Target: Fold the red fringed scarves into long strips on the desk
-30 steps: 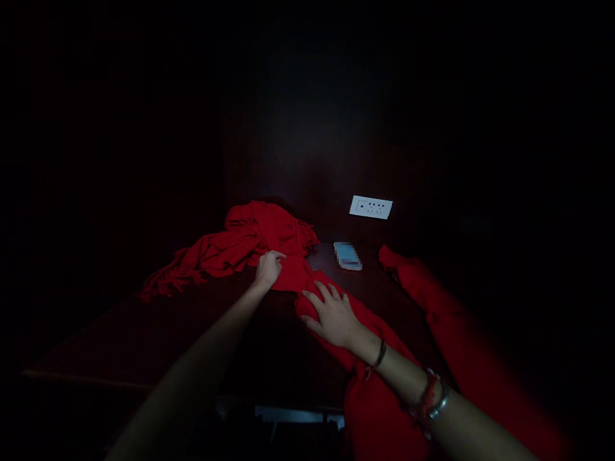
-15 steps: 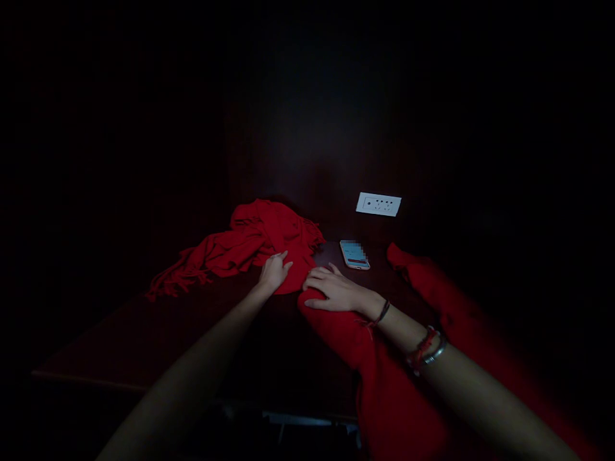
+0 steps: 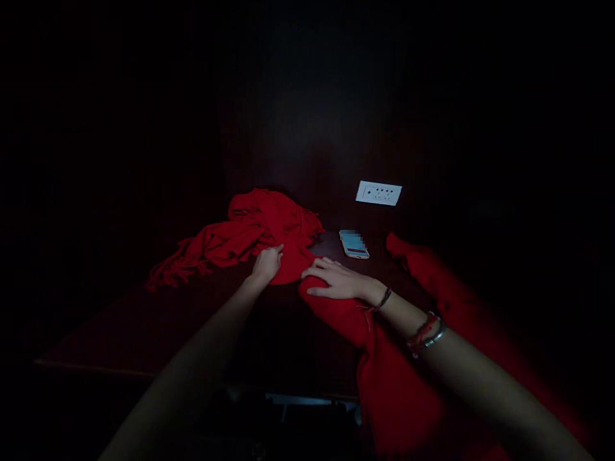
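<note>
A red fringed scarf point(image 3: 269, 221) lies bunched on the dark table, its tassels trailing to the left. My left hand point(image 3: 268, 264) is closed on the near edge of its flat part, thumb on top. My right hand point(image 3: 336, 280) lies palm down with fingers stretched out over red cloth, wearing bracelets on the wrist and forearm. Under that hand, a length of red cloth point(image 3: 398, 390) runs toward me and hangs over the table's front edge. Another stretch of it reaches along the right side. Whether all the red cloth is one piece cannot be told.
A lit phone point(image 3: 354, 244) lies face up behind my right hand. On the back panel sits a white socket plate point(image 3: 378, 193). The table's front edge point(image 3: 96, 369) shows at lower left. Most of the surroundings are too dark to make out.
My left hand has shifted slightly left and its fingers have closed on the scarf's edge. My right hand stays on the cloth. The whole view has moved a little.
</note>
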`<state>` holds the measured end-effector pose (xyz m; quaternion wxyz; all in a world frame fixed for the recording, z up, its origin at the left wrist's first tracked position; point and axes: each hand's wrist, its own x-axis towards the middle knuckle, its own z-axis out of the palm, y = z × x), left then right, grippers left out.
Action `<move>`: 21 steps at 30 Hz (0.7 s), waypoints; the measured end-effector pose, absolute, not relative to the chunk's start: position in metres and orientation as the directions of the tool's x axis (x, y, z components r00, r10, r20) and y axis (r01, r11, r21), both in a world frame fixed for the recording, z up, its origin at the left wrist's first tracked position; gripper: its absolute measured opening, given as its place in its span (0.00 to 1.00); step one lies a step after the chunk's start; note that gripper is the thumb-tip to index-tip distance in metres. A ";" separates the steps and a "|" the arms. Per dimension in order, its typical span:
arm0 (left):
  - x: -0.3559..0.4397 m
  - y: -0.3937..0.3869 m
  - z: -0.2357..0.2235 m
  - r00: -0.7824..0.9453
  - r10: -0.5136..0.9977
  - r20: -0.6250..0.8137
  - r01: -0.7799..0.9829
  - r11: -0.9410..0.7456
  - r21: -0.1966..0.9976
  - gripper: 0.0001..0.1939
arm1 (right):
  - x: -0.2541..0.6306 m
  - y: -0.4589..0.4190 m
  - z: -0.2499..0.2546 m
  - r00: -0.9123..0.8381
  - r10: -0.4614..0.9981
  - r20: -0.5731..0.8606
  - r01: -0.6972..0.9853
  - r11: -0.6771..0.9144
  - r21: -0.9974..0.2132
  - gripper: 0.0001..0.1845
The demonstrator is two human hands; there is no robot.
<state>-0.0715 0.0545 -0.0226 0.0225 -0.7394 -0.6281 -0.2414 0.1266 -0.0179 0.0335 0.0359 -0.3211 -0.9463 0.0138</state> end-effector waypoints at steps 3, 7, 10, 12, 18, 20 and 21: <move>-0.070 0.051 -0.021 0.081 0.917 0.391 0.944 -0.197 0.266 0.18 | 0.124 0.000 0.025 -0.730 0.648 0.215 0.639 0.760 -0.119 0.28; -0.062 0.037 -0.012 -0.002 0.964 0.266 0.975 -0.057 0.214 0.18 | 0.114 0.025 0.007 -0.647 0.720 0.252 0.689 0.693 -0.213 0.27; -0.058 0.023 0.001 -0.067 0.959 0.275 0.986 0.021 0.166 0.18 | 0.110 0.032 0.006 -0.588 0.733 0.343 0.698 0.674 -0.244 0.23; -0.057 0.015 0.011 -0.026 0.939 0.344 0.984 -0.038 0.176 0.17 | 0.115 0.028 0.015 -0.504 0.743 0.441 0.713 0.646 -0.273 0.21; -0.057 0.004 0.020 0.488 0.866 -0.106 0.696 -0.313 0.646 0.20 | 0.151 -0.015 0.032 -0.367 0.876 0.314 0.815 0.465 -0.345 0.25; -0.057 0.005 0.018 0.550 0.825 -0.129 0.586 -0.272 0.763 0.22 | 0.156 -0.034 0.020 -0.397 0.883 0.249 0.838 0.460 -0.293 0.29; -0.057 0.005 0.017 0.572 0.811 -0.121 0.540 -0.261 0.800 0.22 | 0.156 -0.042 0.012 -0.406 0.881 0.244 0.850 0.462 -0.252 0.31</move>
